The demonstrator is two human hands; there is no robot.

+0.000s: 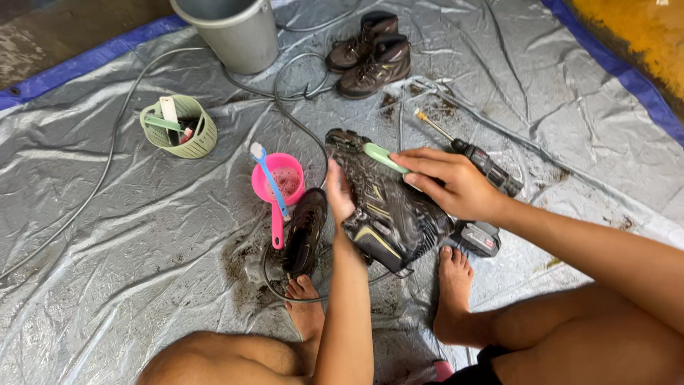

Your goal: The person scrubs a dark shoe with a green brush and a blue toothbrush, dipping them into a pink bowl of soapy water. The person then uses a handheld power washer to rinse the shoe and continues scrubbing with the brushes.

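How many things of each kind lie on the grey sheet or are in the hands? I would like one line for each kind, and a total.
Shoes: 4, one held by the left hand, one beside the pink scoop, a pair near the bucket
Brushes: 2, green in the right hand, blue on the scoop
Pink scoop: 1
Grey bucket: 1
Green basket: 1
Spray tool: 1
Total: 10
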